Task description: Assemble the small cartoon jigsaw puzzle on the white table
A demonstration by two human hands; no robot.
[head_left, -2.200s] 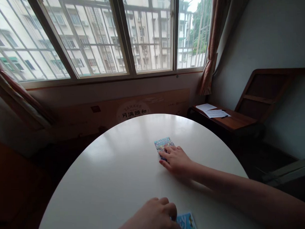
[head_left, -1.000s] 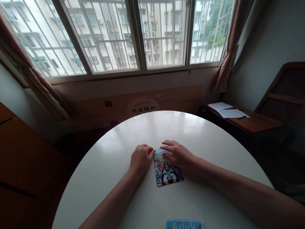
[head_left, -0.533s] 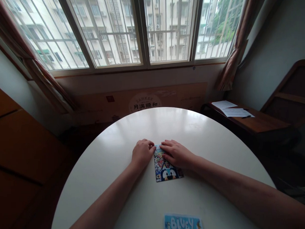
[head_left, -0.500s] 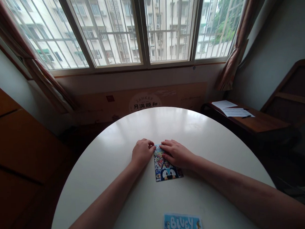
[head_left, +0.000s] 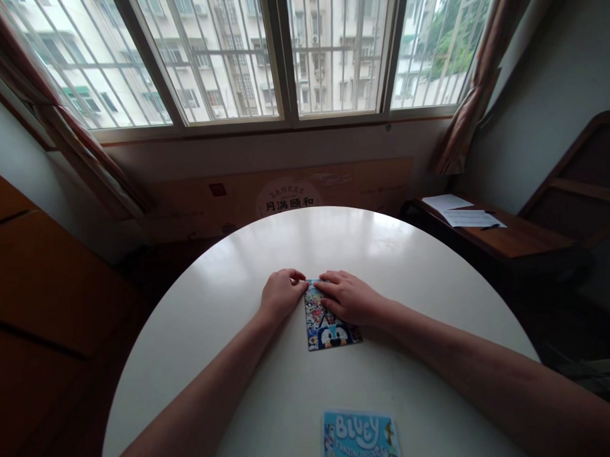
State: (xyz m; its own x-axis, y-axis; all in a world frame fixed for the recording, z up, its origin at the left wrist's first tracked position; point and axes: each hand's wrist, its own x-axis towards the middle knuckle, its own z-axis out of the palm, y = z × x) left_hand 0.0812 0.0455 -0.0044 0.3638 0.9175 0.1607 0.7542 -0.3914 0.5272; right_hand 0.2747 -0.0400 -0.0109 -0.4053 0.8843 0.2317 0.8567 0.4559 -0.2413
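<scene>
A colourful card (head_left: 333,335) with a blue dog's face at its lower end lies flat on the white round table (head_left: 200,392). My left hand (head_left: 282,294) touches the card's upper left corner, its thumb and fingers curled together there. Over the card's upper right part rests my right hand (head_left: 350,297), palm down with the fingers spread, hiding part of the picture. Nearer to me lies a light blue "BLUEY" booklet (head_left: 361,440), cut off by the bottom of the view; neither hand touches it.
At the right stands a low wooden table (head_left: 530,237) with white papers (head_left: 472,218) and a dark pen on it. A wooden cabinet (head_left: 41,278) is at the left. Beyond the round table are a printed board (head_left: 184,199) and a barred window.
The view has tipped slightly downward, so more of the blue booklet shows. Both hands keep their places at the card.
</scene>
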